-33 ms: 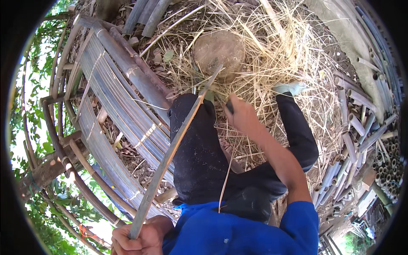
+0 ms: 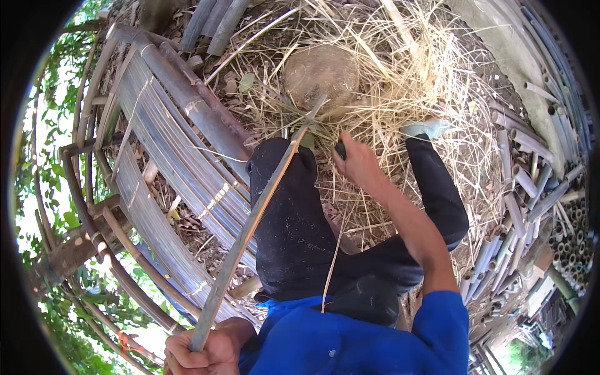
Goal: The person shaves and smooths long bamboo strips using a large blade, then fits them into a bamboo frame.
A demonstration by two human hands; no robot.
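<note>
A long, narrow bamboo strip (image 2: 240,247) slants up across my left thigh, its far tip on or just above the round wooden block (image 2: 320,74). Low on the left, my left hand (image 2: 206,350) is closed round its near end. My right hand (image 2: 358,164), beyond my knees and a little right of the strip, grips a short black handle (image 2: 340,150). Whatever part of the tool extends from that handle cannot be made out. Pale bamboo shavings (image 2: 431,75) lie thickly around the block.
Left of my leg stands a slatted bamboo seat (image 2: 169,137) with thick poles. Cut bamboo tubes (image 2: 528,144) lie along the right side, with stacked tube ends (image 2: 572,250) farther out. A thin splint (image 2: 334,262) lies across my lap.
My right hand has shifted very slightly to the right, and more of the black handle shows. My left hand and the bamboo strip stay in place.
</note>
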